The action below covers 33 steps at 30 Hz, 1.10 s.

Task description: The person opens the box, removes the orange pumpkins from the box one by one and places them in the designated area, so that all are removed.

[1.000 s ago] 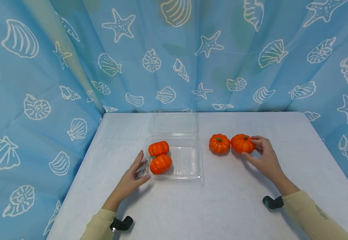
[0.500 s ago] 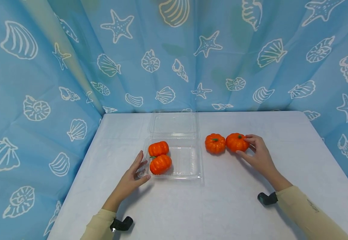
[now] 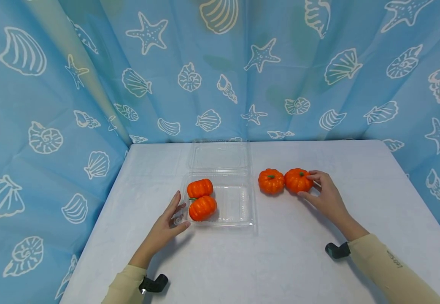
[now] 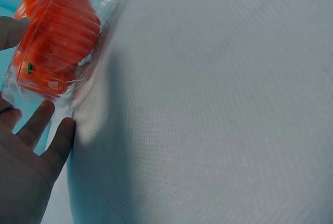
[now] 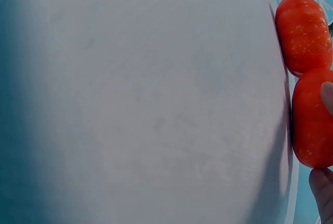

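On the table (image 3: 280, 257) right of the clear container (image 3: 232, 204), grips the outer pumpkin (image 3: 296, 180) with thumb and fingers of the right hand (image 3: 327, 196), against a second pumpkin (image 3: 271, 182). At the container's left edge, holds the left hand (image 3: 163, 230) with fingers apart, near two pumpkins (image 3: 203, 208) inside.

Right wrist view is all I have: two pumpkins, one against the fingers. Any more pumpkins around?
Observer: Yes, in the clear container: a rear pumpkin and a front pumpkin.
Operator: Is its lid closed?
Observer: No, the lid lies folded back, away from the person.
Operator: Where's the left hand?
Observer: The left hand is at the container's left side.
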{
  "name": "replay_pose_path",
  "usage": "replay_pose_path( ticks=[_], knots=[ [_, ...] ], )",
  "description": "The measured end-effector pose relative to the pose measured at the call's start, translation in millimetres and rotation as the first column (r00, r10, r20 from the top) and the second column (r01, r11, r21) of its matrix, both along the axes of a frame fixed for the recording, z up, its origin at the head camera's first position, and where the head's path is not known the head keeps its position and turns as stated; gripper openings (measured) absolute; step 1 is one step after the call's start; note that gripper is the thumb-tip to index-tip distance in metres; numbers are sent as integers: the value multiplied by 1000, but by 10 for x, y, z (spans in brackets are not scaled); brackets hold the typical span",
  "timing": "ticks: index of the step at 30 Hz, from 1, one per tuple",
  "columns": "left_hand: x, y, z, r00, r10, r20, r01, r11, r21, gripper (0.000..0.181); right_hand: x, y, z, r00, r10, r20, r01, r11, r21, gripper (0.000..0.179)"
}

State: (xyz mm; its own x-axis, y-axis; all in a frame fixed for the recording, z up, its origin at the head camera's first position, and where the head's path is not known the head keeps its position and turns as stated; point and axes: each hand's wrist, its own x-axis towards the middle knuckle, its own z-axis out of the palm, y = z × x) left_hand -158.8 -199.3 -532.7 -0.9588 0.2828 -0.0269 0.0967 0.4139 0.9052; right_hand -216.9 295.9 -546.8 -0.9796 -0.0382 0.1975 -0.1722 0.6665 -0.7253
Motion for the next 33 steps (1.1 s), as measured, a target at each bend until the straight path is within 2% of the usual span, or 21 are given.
replay_pose_path(
  ticks=[8,14,28,33],
  knots=[
    [5,1,6,1000,2,2,-2,1000,2,92,51,2,29,1000,-5,18,5,1000,-6,69],
    [-1,2,2,1000,3,2,-3,1000,-6,92,78,22,65,1000,1,-26,0,1000,16,72],
    [-6,6,10,1000,4,14,-4,1000,-26,95,189,-65,186,989,-41,-141,52,996,70,45],
    [-2,9,7,1000,2,1,-2,1000,-15,93,196,-120,241,985,-2,-175,11,999,53,35]
  ],
)
